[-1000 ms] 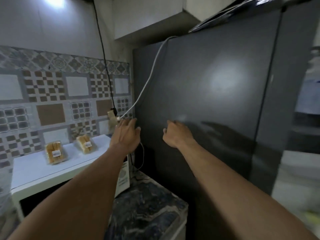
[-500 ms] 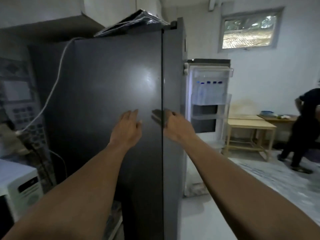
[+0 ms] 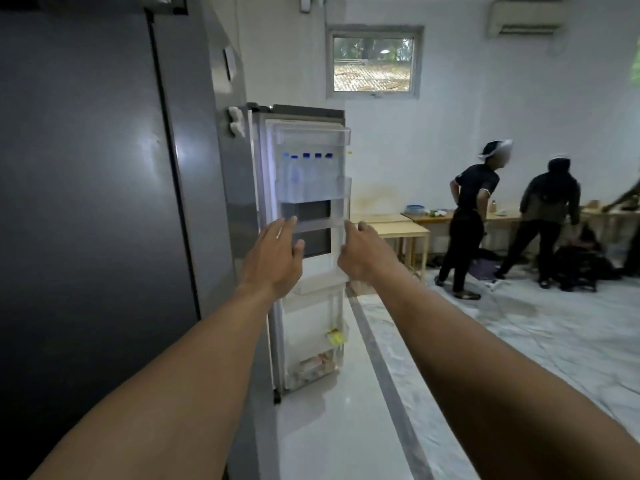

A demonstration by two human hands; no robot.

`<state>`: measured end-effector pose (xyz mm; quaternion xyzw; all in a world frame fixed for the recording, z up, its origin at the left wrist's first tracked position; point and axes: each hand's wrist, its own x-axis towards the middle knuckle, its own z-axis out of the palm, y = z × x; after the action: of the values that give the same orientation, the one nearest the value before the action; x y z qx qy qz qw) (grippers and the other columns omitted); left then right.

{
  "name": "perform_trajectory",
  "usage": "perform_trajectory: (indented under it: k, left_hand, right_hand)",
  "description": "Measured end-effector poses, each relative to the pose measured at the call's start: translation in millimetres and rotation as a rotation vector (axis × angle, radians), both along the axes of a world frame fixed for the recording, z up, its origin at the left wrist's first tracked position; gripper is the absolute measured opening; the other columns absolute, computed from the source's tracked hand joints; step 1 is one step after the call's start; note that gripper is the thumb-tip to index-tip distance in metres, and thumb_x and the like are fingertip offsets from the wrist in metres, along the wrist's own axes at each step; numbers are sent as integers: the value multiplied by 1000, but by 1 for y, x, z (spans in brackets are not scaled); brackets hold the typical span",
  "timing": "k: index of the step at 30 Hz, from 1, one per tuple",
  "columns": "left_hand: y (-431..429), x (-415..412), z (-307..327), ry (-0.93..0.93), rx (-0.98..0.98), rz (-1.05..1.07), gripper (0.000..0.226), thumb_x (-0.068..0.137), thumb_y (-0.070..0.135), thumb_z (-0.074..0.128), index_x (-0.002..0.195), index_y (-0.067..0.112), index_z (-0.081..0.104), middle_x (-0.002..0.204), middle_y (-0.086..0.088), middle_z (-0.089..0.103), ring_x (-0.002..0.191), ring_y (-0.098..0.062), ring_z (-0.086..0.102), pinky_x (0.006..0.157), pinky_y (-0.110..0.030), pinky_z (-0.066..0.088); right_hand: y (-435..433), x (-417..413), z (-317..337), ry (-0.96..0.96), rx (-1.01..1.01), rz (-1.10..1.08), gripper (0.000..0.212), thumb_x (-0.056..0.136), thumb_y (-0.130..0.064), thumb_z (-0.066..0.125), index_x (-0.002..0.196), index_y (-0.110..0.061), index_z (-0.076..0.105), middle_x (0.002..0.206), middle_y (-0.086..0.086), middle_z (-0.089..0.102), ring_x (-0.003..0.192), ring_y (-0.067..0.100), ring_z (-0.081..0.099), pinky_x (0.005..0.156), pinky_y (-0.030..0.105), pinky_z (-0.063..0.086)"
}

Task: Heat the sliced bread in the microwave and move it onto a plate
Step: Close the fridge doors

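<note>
Both arms stretch forward toward an open fridge door [image 3: 308, 306] beside the dark grey fridge side [image 3: 86, 202]. My left hand [image 3: 275, 256] is held out with straight fingers in front of the door's shelves, holding nothing. My right hand [image 3: 363, 251] hangs at the door's outer edge, fingers loosely bent and empty. Whether either hand touches the door cannot be told. Blue-capped bottles [image 3: 306, 178] stand in the upper door shelf. Packets [image 3: 315, 365] lie in the bottom shelf. No bread, microwave or plate is in view.
Two people [image 3: 467, 216] [image 3: 547, 216] stand at wooden tables [image 3: 401, 230] along the far wall at right. The floor [image 3: 485, 358] is pale marble with a grey strip. A window [image 3: 374, 62] sits high on the white wall.
My view has swung right, from the tiled counter with the microwave and wrapped bread, past the fridge's dark side to its open door. Both hands stayed raised and empty.
</note>
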<state>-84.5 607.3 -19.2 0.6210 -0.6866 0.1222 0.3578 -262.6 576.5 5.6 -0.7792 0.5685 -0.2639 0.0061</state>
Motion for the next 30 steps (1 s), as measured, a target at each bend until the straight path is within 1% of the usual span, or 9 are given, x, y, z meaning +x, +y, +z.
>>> perform_trajectory:
  k: [6,8,13,18,21,24,27,30]
  left_hand:
    - [-104,-45,-7,-9,80,8,56,106,39,34,158,22,22,164,-3,24,152,-22,17,120,-46,27]
    - [-143,-57,-4,2,92,11,56,106,39,35,158,21,24,164,-4,24,152,-23,18,121,-47,26]
    - [-234,-74,-8,21,143,60,56,105,40,37,156,21,27,163,-7,27,152,-27,20,121,-49,25]
    - [-316,-82,-10,-18,182,106,57,105,41,36,157,19,26,163,-11,26,152,-29,18,122,-51,21]
    - [-367,-84,-9,-37,190,113,57,106,41,34,157,20,24,164,-10,24,152,-29,16,123,-50,19]
    - [-424,-80,-15,-60,195,104,57,105,41,32,157,18,24,163,-12,24,152,-29,17,122,-51,19]
    - [-485,-72,-19,-83,184,116,56,105,39,32,156,18,26,162,-11,27,151,-29,20,122,-52,20]
    - [-548,-68,-14,-46,143,93,54,105,37,35,155,18,30,160,-8,30,149,-28,24,121,-48,23]
  right_hand:
    - [-94,-52,-3,14,7,-41,64,93,-15,49,152,-13,25,154,14,32,141,34,32,109,50,38]
    - [-134,-68,1,15,0,-39,63,93,-14,48,152,-13,26,152,15,34,139,34,34,107,50,39]
    - [-232,-98,9,16,-32,-13,52,93,-16,46,144,-11,33,140,13,44,132,32,41,101,51,43]
    - [-316,-109,0,29,13,-2,53,96,-23,48,146,-12,32,144,15,42,134,34,39,105,54,41]
    - [-367,-114,-6,15,19,-14,58,97,-24,50,150,-12,28,150,16,37,138,35,36,107,53,39]
    - [-420,-113,-16,24,19,-20,57,98,-26,48,150,-13,28,150,17,37,137,35,37,105,51,39]
    - [-480,-108,-21,29,24,-17,56,98,-28,48,149,-14,28,148,18,39,135,35,39,103,52,42]
    - [-545,-101,-18,40,-8,-14,54,99,-31,48,147,-14,30,144,16,42,132,34,41,102,53,44]
